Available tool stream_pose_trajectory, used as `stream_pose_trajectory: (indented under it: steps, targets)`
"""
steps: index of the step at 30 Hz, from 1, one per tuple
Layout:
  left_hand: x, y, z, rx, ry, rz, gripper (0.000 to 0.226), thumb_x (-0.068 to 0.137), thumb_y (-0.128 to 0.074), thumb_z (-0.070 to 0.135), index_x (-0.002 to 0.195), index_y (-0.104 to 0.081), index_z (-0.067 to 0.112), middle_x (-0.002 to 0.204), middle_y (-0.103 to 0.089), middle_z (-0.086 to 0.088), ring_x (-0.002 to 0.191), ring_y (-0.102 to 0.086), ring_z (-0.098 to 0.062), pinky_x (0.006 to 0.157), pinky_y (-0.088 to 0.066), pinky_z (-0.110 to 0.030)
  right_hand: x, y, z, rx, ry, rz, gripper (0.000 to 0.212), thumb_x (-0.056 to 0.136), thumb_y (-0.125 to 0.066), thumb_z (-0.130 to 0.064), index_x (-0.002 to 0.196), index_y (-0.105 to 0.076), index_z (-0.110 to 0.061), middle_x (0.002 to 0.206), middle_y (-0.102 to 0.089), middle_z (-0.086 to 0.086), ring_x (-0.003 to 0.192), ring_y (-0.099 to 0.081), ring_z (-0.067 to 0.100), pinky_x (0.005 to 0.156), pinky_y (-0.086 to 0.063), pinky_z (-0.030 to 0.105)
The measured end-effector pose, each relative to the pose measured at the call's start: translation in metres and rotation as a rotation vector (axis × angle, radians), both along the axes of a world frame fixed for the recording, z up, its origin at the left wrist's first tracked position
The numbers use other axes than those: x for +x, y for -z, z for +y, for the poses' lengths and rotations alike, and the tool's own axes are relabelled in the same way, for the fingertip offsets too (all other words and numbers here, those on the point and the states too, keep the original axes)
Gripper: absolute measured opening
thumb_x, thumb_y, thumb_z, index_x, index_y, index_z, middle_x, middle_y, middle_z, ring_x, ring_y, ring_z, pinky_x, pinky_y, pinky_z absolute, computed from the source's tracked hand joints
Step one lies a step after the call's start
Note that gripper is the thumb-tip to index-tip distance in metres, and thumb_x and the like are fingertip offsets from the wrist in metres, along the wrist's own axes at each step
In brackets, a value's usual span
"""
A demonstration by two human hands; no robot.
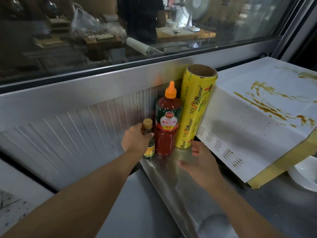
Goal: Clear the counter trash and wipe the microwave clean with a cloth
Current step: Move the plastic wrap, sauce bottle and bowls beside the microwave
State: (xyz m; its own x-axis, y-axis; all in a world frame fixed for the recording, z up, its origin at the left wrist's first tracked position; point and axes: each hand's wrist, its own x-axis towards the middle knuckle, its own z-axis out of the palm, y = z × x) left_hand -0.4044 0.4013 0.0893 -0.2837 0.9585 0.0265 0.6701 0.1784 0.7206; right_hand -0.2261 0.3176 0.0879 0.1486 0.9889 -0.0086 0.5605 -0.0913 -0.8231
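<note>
Against the ribbed steel backsplash (72,134), three things stand in a row on the steel counter (171,170): small bottle (148,145) w/ gold cap on the left, tall red ketchup bottle (167,121) w/ orange nozzle in the middle, yellow roll of cling wrap (194,107) on the right, upright, its cardboard core open at the top. I see the roll touching or nearly touching the microwave's side; ketchup just beside the roll.

My left hand (136,140) is wrapped round the small bottle's neck and shoulder, fingers curled, thumb tip across the front; the bottle looks upright w/ its base on the counter. My right hand (199,162) sits low near the foot of the cling wrap roll, fingers loosely bent and blurred, nothing held as far as I can tell; can't say if a fingertip touches the roll.

Microwave (253,121) is at right, white casing, vent slots on the near side. Its top carries brown-orange sauce smears (267,107), streaked across the far right part. Yellowish front edge shows at the lower right corner.

White bowl (305,174) sits partly under that corner. Glass window (137,28) behind the backsplash, w/ a person in dark clothes and a white fan (193,12) beyond it. No cloth in view.
</note>
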Motion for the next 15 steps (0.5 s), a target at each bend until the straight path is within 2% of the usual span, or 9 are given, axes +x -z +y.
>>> stream_pose_trajectory:
  steps: [4,10,15]
  targets:
    - [-0.0004,0.0007,0.0030,0.018,0.000,0.003,0.022,0.078,-0.073,0.030,0.092,-0.064,0.017,0.084,-0.066,-0.003,0.083,-0.063,-0.025,0.067,-0.050,-0.032,0.0013,-0.0014,0.0004,-0.011,0.012,-0.002,0.075,0.069,-0.080,-0.019,0.134,-0.042,-0.018,0.126,-0.048,-0.004,0.115,-0.045,0.014,0.097,-0.041,0.033]
    - [-0.0026,0.0005,0.0029,0.038,0.001,-0.022,0.024,0.078,-0.073,0.028,0.095,-0.065,0.015,0.089,-0.069,-0.004,0.085,-0.064,-0.024,0.071,-0.054,-0.035,0.0026,0.0018,-0.0026,-0.004,-0.002,-0.001,0.071,0.069,-0.079,-0.019,0.132,-0.046,-0.018,0.124,-0.051,-0.004,0.114,-0.047,0.013,0.096,-0.040,0.032]
    - [-0.0027,0.0016,0.0003,0.044,0.020,-0.061,0.031,0.078,-0.074,0.026,0.104,-0.064,0.012,0.096,-0.069,-0.005,0.091,-0.064,-0.023,0.078,-0.055,-0.040,0.0003,0.0042,-0.0060,-0.008,0.009,-0.002,0.067,0.069,-0.080,-0.021,0.127,-0.047,-0.021,0.116,-0.050,-0.007,0.106,-0.047,0.012,0.083,-0.038,0.027]
